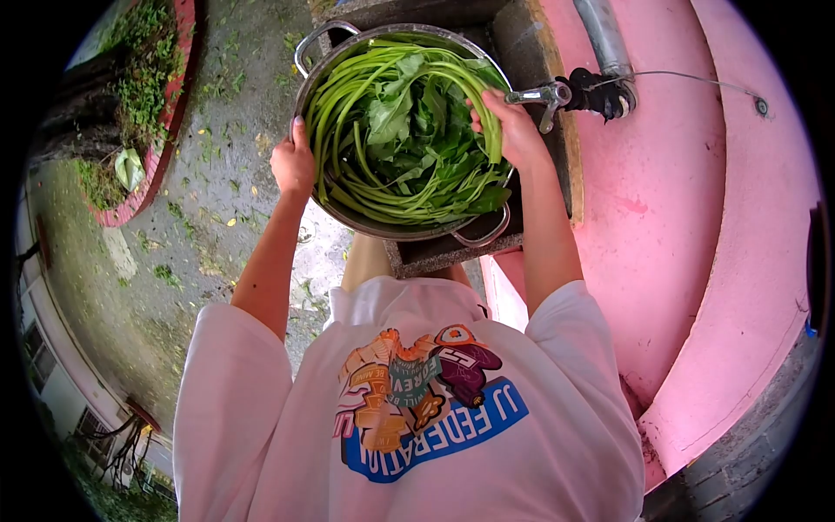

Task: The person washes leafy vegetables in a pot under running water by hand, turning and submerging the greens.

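A round metal pot with two loop handles is full of long green stems and leafy greens coiled inside it. My left hand grips the pot's left rim, thumb on top and the other fingers partly hidden outside it. At the right rim, my right hand is closed round a bundle of green stems, close to the metal tap. Part of the pot rests over a stone sink.
A grey pipe with black wrapping and a thin wire runs along the pink wall. On the left, a red-edged planting bed borders wet grey ground scattered with leaves.
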Available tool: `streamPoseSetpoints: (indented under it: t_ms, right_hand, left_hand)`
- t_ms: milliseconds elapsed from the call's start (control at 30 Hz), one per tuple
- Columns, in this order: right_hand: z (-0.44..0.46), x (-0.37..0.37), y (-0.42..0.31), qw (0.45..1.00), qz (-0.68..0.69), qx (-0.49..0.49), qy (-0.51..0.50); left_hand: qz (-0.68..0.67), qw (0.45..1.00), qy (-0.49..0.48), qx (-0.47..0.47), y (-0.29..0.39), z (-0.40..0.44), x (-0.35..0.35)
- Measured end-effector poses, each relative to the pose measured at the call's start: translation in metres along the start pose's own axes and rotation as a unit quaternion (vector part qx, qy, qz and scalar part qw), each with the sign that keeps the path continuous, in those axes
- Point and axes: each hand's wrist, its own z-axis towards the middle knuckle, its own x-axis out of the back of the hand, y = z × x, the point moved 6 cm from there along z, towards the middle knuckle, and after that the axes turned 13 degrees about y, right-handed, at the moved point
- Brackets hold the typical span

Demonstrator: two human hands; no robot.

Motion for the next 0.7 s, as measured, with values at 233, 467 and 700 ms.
streamPoseSetpoints:
  t_ms: [233, 467, 700]
  right_hand:
    - [0.014, 0.016, 0.019, 0.992, 0.045, -0.099, -0.059]
    - [0.002, 0.006, 0.022, 0.981, 0.152, -0.122, 0.015]
    - [0.009, 0.013, 0.029, 0.973, 0.161, -0.148, -0.076]
  left_hand:
    - [-0.003, 1.0, -0.002, -0.011, -0.004, 0.003, -0.004]
    - [-0.027, 0.999, -0.001, -0.018, -0.005, 0.003, -0.006]
    - [-0.028, 0.999, -0.002, -0.023, -0.005, 0.003, -0.007]
